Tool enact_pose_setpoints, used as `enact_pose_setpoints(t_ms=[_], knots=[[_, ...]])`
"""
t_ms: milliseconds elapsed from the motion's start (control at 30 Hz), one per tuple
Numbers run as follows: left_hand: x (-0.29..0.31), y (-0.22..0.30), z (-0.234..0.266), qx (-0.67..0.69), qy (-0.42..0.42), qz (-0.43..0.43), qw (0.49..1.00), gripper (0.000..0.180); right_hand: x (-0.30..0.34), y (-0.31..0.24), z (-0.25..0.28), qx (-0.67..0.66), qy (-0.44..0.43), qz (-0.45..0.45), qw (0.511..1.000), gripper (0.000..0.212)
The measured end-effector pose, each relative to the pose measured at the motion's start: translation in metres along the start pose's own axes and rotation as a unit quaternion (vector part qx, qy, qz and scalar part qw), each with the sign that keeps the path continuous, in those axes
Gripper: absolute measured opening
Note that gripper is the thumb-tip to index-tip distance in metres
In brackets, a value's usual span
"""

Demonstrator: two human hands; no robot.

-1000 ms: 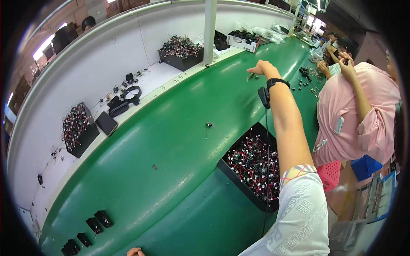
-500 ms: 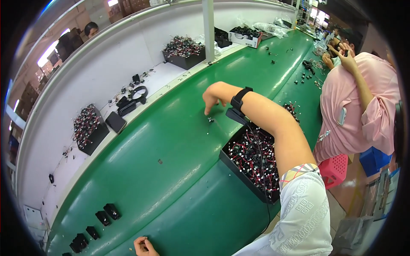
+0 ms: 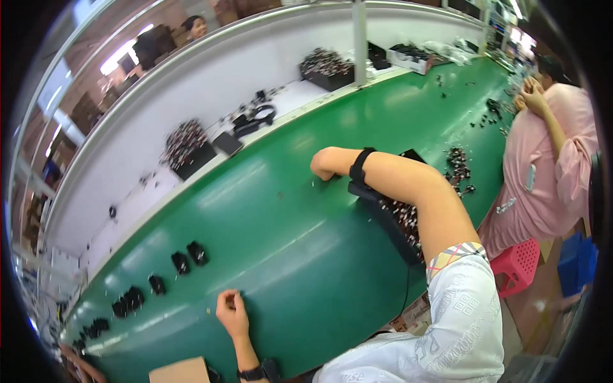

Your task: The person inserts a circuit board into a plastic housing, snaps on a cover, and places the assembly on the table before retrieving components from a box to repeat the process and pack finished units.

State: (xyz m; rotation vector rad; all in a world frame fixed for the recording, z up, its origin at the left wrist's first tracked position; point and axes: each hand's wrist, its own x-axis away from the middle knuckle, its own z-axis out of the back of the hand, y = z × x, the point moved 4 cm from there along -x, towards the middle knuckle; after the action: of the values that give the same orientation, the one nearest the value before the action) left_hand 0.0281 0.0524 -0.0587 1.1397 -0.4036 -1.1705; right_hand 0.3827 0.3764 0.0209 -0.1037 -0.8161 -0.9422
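My right hand [image 3: 324,164] is down at the green work surface [image 3: 287,236], knuckles up and fingers curled under. A tiny pale bit [image 3: 313,183] shows beside its fingertips; whatever those fingers grip is hidden. Under my right forearm stands a black bin [image 3: 391,233], partly covered by the arm and filled with small wired components [image 3: 408,220]. Lower on the surface, my left hand [image 3: 231,311] rests with thumb and fingers curled together. Anything between them is too small to make out. Left of it, black housings [image 3: 196,253] stand in a loose row.
Loose wired parts [image 3: 457,167] lie beyond the bin. Heaped bins [image 3: 195,159] and a black tape-like ring [image 3: 264,113] sit on the white ledge. A co-worker in pink [image 3: 543,150] is at the right, near a red stool [image 3: 516,265]. A cardboard piece [image 3: 180,371] lies at the lower edge.
The view has shifted, bringing more of my left forearm and the near left side into sight. My right hand has lowered and its fingers have curled in over the small part beneath it.
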Motion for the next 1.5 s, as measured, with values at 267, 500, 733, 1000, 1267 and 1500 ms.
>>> enact_pose_setpoints(t_ms=[267, 500, 733, 1000, 1267, 1500], knots=[[-0.014, 0.029, -0.005, -0.011, -0.009, -0.097, 0.995, 0.008, 0.068, -0.120, 0.066, -0.386, 0.131, 0.285, 0.867, 0.019], [-0.002, 0.005, 0.018, 0.000, 0.002, -0.098, 0.995, 0.013, 0.097, -0.285, 0.072, -0.500, 0.237, 0.451, 0.701, 0.019], [-0.009, -0.010, 0.020, 0.070, 0.053, -0.101, 0.991, 0.015, 0.052, -0.336, 0.006, -0.478, 0.374, 0.356, 0.710, 0.012], [0.114, 0.113, 0.210, -0.115, 0.078, -0.090, 0.986, 0.024, 0.026, -0.332, -0.003, -0.477, 0.363, 0.418, 0.683, 0.010], [0.455, 0.021, 0.463, -0.337, 0.188, 0.492, 0.781, 0.053, 0.013, -0.322, -0.016, -0.470, 0.366, 0.430, 0.679, 0.012], [0.601, -0.065, 0.463, -0.035, 0.226, 0.665, 0.711, 0.052, 0.018, -0.316, -0.013, -0.436, 0.362, 0.407, 0.717, 0.014]])
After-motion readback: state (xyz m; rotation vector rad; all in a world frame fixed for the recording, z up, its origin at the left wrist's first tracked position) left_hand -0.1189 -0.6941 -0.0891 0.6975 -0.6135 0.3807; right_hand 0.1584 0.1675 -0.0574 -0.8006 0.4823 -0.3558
